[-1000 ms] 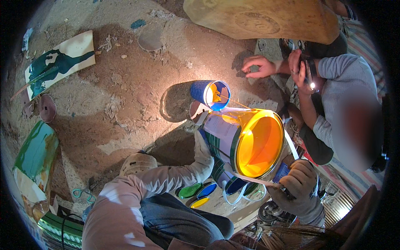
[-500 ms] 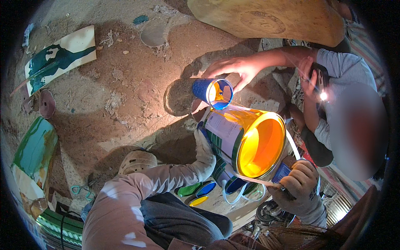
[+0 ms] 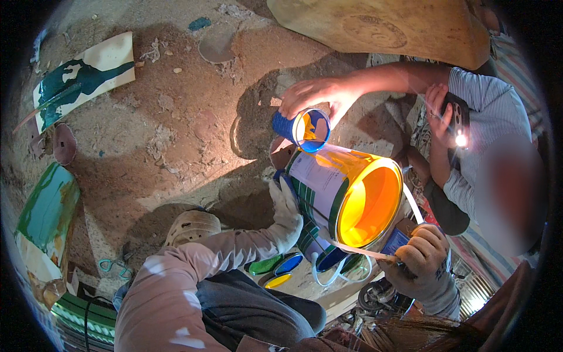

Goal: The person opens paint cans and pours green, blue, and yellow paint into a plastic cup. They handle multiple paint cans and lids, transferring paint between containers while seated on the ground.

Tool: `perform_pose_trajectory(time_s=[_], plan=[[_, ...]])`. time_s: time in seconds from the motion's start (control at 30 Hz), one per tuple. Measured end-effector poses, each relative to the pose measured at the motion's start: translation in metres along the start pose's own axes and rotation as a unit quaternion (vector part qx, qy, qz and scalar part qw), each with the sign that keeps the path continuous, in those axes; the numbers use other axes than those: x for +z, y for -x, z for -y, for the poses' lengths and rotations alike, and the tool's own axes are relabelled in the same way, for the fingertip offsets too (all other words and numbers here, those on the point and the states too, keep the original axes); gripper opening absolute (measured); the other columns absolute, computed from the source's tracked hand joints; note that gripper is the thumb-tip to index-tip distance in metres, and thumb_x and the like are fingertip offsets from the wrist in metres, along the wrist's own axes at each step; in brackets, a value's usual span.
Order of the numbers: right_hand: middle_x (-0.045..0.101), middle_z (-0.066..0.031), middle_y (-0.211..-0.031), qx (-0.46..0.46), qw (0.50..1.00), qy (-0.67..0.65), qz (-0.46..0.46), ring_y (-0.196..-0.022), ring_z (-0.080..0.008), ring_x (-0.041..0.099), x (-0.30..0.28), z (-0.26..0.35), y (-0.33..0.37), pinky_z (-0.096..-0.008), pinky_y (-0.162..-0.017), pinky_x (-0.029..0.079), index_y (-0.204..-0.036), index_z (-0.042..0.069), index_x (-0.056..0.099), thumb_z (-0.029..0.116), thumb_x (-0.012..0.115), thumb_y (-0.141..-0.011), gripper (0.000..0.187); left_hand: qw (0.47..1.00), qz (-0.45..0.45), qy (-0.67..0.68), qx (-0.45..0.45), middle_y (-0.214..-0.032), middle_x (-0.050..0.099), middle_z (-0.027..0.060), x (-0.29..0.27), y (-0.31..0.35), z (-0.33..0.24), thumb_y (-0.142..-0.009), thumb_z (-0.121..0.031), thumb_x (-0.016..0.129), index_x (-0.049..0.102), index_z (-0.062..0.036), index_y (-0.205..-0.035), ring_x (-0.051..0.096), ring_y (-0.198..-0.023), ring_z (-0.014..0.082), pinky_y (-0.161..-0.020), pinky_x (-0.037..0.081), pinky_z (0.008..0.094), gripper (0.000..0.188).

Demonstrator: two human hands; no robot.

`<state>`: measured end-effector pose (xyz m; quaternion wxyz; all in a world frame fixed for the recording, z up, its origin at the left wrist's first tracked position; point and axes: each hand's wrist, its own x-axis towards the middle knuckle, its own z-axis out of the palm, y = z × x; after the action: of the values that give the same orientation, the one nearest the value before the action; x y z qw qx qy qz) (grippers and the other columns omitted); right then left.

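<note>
A large paint bucket (image 3: 316, 179) with a white and green label lies tilted, its mouth toward the right, with bright yellow-orange paint coating the inside. My gloved left hand (image 3: 286, 202) is closed against its lower end. My gloved right hand (image 3: 421, 253) is wrapped round the white bail handle (image 3: 366, 253), beside the mouth. Touching the bucket's upper side is a small blue can (image 3: 285, 125) with yellow inside. A co-worker's bare hand (image 3: 314, 97) holds that can from above. Yellow paint streaks the bucket's side near it.
At right the co-worker's other hand holds a phone (image 3: 458, 120) with its light on. Lids (image 3: 264, 265) and another bucket (image 3: 328, 258) stand below mine. Scissors (image 3: 116, 267) and paint-stained sheets (image 3: 88, 79) lie at left. A large brown board (image 3: 375, 29) is at the top.
The co-worker's hand has shifted left over the small can, which has tilted a little. The phone has moved slightly to the right. My hands keep their hold on the bucket.
</note>
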<state>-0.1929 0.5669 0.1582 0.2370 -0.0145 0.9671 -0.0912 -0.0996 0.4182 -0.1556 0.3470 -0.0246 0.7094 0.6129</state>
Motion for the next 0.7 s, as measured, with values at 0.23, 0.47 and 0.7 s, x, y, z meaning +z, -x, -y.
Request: perform_pose_trajectory(time_s=[0.23, 0.47, 0.7], plan=[[0.038, 0.0004, -0.061, -0.004, 1.000, -0.008, 0.005, -0.053, -0.0197, 0.042, -0.003, 0.001, 0.000, -0.0372, -0.055, 0.037, -0.072, 0.014, 0.049, 0.022, 0.083, -0.074, 0.035, 0.994, -0.016, -0.081, 0.077, -0.157, 0.028, 0.0317, 0.006, -0.008, 0.020, -0.110, -0.012, 0.031, 0.016, 0.0068, -0.159, 0.033, -0.146, 0.0433, -0.126, 0.022, 0.0422, 0.055], [0.043, 0.0006, -0.060, 0.001, 0.999, 0.015, -0.041, -0.054, -0.0193, 0.050, 0.006, 0.009, 0.007, -0.0359, -0.058, 0.048, -0.066, 0.014, 0.048, 0.030, 0.088, -0.074, 0.044, 0.939, -0.016, -0.267, 0.217, -0.158, 0.023, 0.0402, -0.019, -0.027, 0.014, -0.103, -0.002, 0.043, 0.021, 0.0114, -0.156, 0.030, -0.148, 0.0502, -0.123, 0.028, 0.0480, 0.059], [0.047, -0.0004, -0.060, -0.003, 0.998, 0.026, -0.054, -0.056, -0.0214, 0.052, 0.020, 0.010, 0.011, -0.0365, -0.060, 0.051, -0.069, 0.014, 0.055, 0.029, 0.088, -0.076, 0.037, 0.927, -0.007, -0.186, 0.326, -0.155, 0.031, 0.0359, -0.079, -0.055, -0.040, -0.105, -0.014, 0.047, 0.027, 0.0089, -0.155, 0.039, -0.139, 0.0507, -0.117, 0.032, 0.0552, 0.058]])
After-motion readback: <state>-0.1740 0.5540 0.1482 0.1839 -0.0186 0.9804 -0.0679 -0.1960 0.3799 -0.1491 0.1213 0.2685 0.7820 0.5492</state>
